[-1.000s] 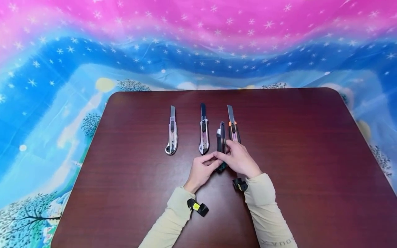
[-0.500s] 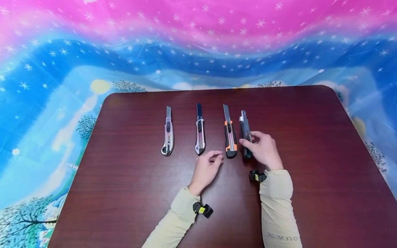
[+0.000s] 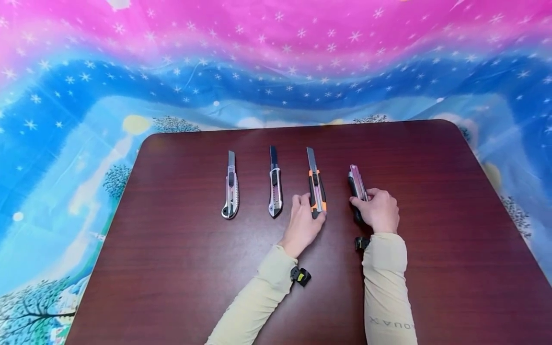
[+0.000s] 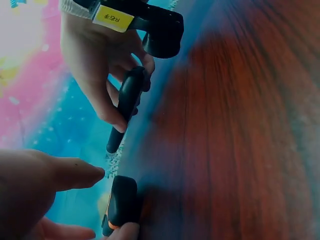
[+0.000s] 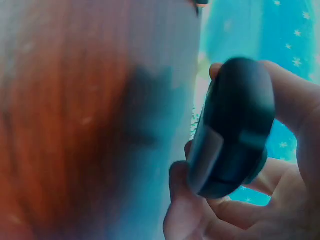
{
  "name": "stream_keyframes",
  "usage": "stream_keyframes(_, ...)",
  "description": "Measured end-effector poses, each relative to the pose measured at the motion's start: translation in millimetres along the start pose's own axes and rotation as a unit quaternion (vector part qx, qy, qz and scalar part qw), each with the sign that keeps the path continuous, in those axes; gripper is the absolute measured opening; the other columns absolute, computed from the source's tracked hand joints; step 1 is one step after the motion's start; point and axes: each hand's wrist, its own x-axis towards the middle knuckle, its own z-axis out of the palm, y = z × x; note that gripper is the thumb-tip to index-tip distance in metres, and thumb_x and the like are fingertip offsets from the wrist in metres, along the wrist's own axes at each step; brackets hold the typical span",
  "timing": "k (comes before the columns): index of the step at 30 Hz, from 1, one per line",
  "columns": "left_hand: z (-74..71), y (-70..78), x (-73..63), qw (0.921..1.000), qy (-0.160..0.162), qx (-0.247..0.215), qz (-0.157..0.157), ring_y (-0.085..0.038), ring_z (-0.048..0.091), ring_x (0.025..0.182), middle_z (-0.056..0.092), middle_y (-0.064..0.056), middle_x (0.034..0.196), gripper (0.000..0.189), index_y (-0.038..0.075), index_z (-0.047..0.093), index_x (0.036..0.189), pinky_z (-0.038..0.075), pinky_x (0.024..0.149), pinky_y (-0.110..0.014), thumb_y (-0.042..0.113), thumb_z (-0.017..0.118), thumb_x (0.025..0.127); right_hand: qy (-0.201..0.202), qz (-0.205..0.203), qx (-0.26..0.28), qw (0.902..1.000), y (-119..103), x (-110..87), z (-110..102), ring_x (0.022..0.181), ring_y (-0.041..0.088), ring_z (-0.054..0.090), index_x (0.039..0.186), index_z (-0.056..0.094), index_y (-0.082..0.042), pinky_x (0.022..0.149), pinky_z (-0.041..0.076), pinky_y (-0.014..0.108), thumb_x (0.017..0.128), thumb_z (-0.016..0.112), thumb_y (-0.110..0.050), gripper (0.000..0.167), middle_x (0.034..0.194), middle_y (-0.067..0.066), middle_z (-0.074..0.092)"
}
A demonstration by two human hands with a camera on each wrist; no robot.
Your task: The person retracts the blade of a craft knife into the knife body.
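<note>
My right hand (image 3: pixel 379 211) grips a dark utility knife (image 3: pixel 357 182) with a shiny metal channel, thumb on one side and fingers on the other. In the right wrist view the rounded dark end of that knife (image 5: pixel 240 115) is close and blurred. My left hand (image 3: pixel 302 227) is at the lower end of an orange-and-black utility knife (image 3: pixel 316 189), whose blade is extended. In the left wrist view a fingertip touches the orange-and-black knife (image 4: pixel 123 200), while the thumb (image 4: pixel 82 173) stays apart from it.
Two more utility knives lie to the left with blades out: a silver one (image 3: pixel 231 189) and a silver-and-black one (image 3: pixel 274 191). All point toward the far edge of the brown table (image 3: pixel 181 268). A patterned cloth (image 3: pixel 267 72) hangs behind.
My right hand has carried the dark utility knife rightward past the orange-and-black one and lower. My left hand let go of the dark knife, then moved to the orange-and-black knife's lower end.
</note>
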Motion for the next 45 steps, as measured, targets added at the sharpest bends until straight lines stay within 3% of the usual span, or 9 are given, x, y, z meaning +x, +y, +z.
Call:
stream_keyframes(7, 5.9, 2.6, 5.5, 0.9979, 0.012, 0.061, 0.018, -0.022, 0.056, 0.086, 0.048, -0.012, 0.103, 0.060, -0.002, 0.048, 0.130, 0.054, 0.081, -0.035, 0.030, 0.072, 0.084, 0.014, 0.009, -0.008, 0.9998, 4.0, 3.3, 5.8, 0.099, 0.041, 0.058, 0.124, 0.063, -0.007, 0.072, 0.049, 0.050, 0.084, 0.068, -0.041, 0.052, 0.111, 0.021, 0.064)
stream_keyframes(15, 7.0, 5.1, 10.0, 0.9973, -0.003, 0.074, -0.002, -0.018, 0.053, 0.077, 0.047, -0.010, 0.097, 0.048, 0.000, 0.055, 0.114, 0.053, 0.073, -0.032, 0.033, 0.072, 0.085, 0.010, 0.004, -0.011, 0.9999, 2.5, 3.5, 6.4, 0.101, 0.042, 0.056, 0.127, 0.059, -0.003, 0.080, 0.049, 0.053, 0.084, 0.070, -0.037, 0.055, 0.114, 0.025, 0.060)
stream_keyframes(22, 4.7, 8.8, 11.9, 0.9976, -0.016, 0.065, -0.017, -0.023, 0.062, 0.077, 0.049, -0.014, 0.107, 0.041, 0.001, 0.059, 0.110, 0.056, 0.071, -0.033, 0.031, 0.072, 0.085, 0.009, -0.008, -0.002, 0.9999, 0.5, 4.5, 6.9, 0.104, 0.042, 0.053, 0.132, 0.053, 0.000, 0.087, 0.047, 0.053, 0.084, 0.071, -0.036, 0.062, 0.113, 0.025, 0.057)
stream_keyframes(26, 4.9, 8.3, 12.1, 0.9980, -0.017, 0.057, -0.022, -0.024, 0.063, 0.078, 0.050, -0.014, 0.108, 0.039, 0.002, 0.062, 0.107, 0.056, 0.071, -0.034, 0.032, 0.074, 0.084, -0.019, -0.030, -0.016, 0.9992, 1.4, 0.2, 0.3, 0.106, 0.043, 0.050, 0.132, 0.051, 0.004, 0.091, 0.045, 0.055, 0.082, 0.072, -0.036, 0.067, 0.116, 0.029, 0.053)
stream_keyframes(30, 4.5, 6.4, 13.2, 0.9986, -0.017, 0.044, -0.025, -0.020, 0.059, 0.079, 0.052, -0.012, 0.103, 0.037, 0.004, 0.065, 0.101, 0.055, 0.071, -0.031, 0.033, 0.077, 0.082, -0.084, -0.053, -0.048, 0.9939, 1.8, -6.6, -10.4, 0.102, 0.042, 0.048, 0.135, 0.045, 0.005, 0.086, 0.046, 0.055, 0.081, 0.074, -0.038, 0.075, 0.116, 0.031, 0.048)
stream_keyframes(33, 3.7, 5.0, 14.7, 0.9987, -0.016, 0.036, -0.030, -0.019, 0.055, 0.082, 0.052, -0.011, 0.099, 0.040, 0.002, 0.065, 0.103, 0.053, 0.073, -0.029, 0.032, 0.078, 0.081, -0.129, -0.070, -0.063, 0.9870, 1.5, -9.5, -15.7, 0.099, 0.041, 0.046, 0.139, 0.039, 0.004, 0.084, 0.047, 0.055, 0.079, 0.075, -0.036, 0.080, 0.117, 0.032, 0.044)
stream_keyframes(35, 3.1, 4.3, 15.3, 0.9987, -0.018, 0.031, -0.036, -0.019, 0.054, 0.085, 0.052, -0.012, 0.100, 0.046, 0.000, 0.064, 0.108, 0.053, 0.076, -0.029, 0.033, 0.079, 0.080, -0.137, -0.079, -0.066, 0.9852, 1.9, -9.8, -16.5, 0.099, 0.042, 0.046, 0.142, 0.036, 0.003, 0.084, 0.046, 0.056, 0.079, 0.075, -0.032, 0.081, 0.117, 0.033, 0.044)
stream_keyframes(41, 3.7, 1.2, 17.4, 0.9979, -0.033, 0.001, -0.055, -0.023, 0.054, 0.100, 0.055, -0.014, 0.109, 0.065, -0.002, 0.057, 0.128, 0.052, 0.090, -0.032, 0.033, 0.080, 0.078, -0.093, -0.082, -0.053, 0.9909, 4.5, -6.0, -11.5, 0.102, 0.044, 0.045, 0.143, 0.037, 0.003, 0.092, 0.043, 0.058, 0.084, 0.071, -0.025, 0.073, 0.118, 0.034, 0.046)
stream_keyframes(45, 3.8, -2.0, 19.6, 0.9974, -0.029, -0.018, -0.064, -0.026, 0.055, 0.104, 0.059, -0.015, 0.110, 0.069, 0.000, 0.056, 0.130, 0.051, 0.094, -0.035, 0.033, 0.083, 0.075, -0.070, -0.077, -0.042, 0.9937, 6.2, -3.5, -8.4, 0.102, 0.042, 0.045, 0.142, 0.039, 0.003, 0.093, 0.042, 0.057, 0.085, 0.071, -0.025, 0.070, 0.114, 0.031, 0.048)
